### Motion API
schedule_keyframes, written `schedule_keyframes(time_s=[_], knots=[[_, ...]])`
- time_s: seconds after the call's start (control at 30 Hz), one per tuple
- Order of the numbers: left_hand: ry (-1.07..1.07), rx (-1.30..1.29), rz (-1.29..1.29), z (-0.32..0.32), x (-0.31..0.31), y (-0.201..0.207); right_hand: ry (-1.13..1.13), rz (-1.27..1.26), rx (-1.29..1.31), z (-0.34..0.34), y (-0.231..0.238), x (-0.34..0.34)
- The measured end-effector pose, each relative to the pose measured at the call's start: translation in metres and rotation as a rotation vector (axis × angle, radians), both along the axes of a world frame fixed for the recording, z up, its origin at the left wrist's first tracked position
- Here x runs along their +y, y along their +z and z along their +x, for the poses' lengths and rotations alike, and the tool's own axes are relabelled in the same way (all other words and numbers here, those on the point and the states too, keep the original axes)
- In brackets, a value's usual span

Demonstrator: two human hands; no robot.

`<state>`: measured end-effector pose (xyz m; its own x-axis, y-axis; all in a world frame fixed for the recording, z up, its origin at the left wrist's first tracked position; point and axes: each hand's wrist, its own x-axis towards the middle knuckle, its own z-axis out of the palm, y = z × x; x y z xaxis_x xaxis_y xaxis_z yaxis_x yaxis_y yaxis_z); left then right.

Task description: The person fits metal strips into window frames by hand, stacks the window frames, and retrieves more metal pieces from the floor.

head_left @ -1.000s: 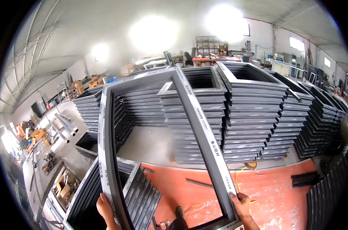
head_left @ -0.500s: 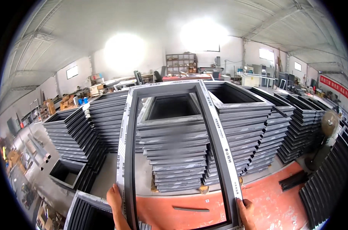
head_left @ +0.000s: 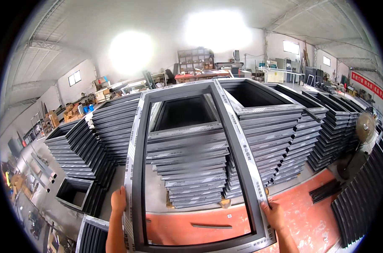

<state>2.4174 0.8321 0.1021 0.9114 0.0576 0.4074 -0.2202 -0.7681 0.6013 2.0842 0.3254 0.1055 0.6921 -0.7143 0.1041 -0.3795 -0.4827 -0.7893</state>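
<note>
A tall rectangular window frame [head_left: 239, 156], dark grey with strips of printed pale film along its bars, is held up before me, its top leaning away. My left hand [head_left: 118, 200] is closed on the lower part of its left bar. On the right bar, at about the same height, my right hand [head_left: 275, 213] grips with the thumb on the near side; its other fingers are partly hidden. Through the frame's opening I see a stack of similar frames [head_left: 195, 185]. The frame's top end overlaps that stack in view; whether they touch, I cannot tell.
More stacked frames stand at right [head_left: 263, 147] and left [head_left: 73, 145], with a low stack [head_left: 94, 236] near my left arm. A reddish sheet [head_left: 301, 206] covers the floor, with a dark strip [head_left: 212, 226] lying on it. A standing fan [head_left: 365, 127] is far right.
The window frame and both hands have risen a little, and the frame's bottom bar now shows more fully. Both hands keep their grip. The view has shifted slightly.
</note>
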Motion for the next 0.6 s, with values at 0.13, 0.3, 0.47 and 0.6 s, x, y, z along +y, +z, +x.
schedule_keyframes(time_s=[0.13,0.3,0.47,0.6], knots=[[-0.124,0.054,-0.038,0.044,-0.008,0.049,0.088,-0.039,-0.042,0.035,0.059,-0.024],[-0.196,0.247,-0.233,0.136,-0.018,0.086,0.198,0.13,-0.098,0.094,0.112,-0.053],[-0.25,0.372,-0.301,0.243,-0.021,0.09,0.228,0.102,-0.061,0.166,0.146,-0.082],[-0.33,0.359,-0.389,0.263,-0.029,0.084,0.143,-0.043,0.011,0.205,0.156,-0.086]])
